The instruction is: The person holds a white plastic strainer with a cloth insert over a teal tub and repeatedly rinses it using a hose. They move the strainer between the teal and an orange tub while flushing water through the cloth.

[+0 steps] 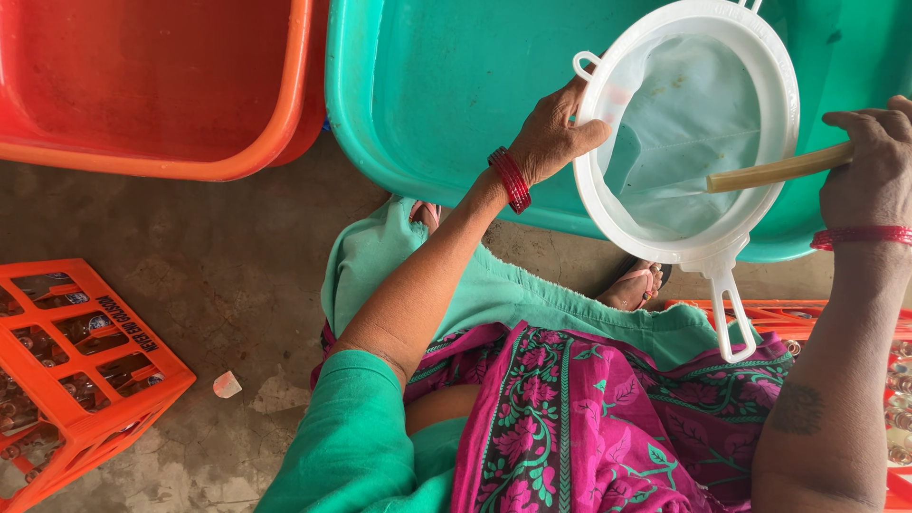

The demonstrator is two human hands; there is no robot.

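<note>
This looks like a bottle-washing yard or small workshop, though the view is too narrow to be sure. A bare, stained concrete floor lies under big plastic wash tubs, green and orange, with orange crates of glass bottles well left of the hands.

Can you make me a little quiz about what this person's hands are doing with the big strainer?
1. True or false: the left hand grips the rim of the round white plastic mesh strainer.
2. What does the right hand hold: A a spoon, B a yellowish rubber hose, C a bottle?
3. What colour is the big plastic tub under the strainer?

Key: 1 true. 2 B; its end lies over the mesh. 3 green.
</note>
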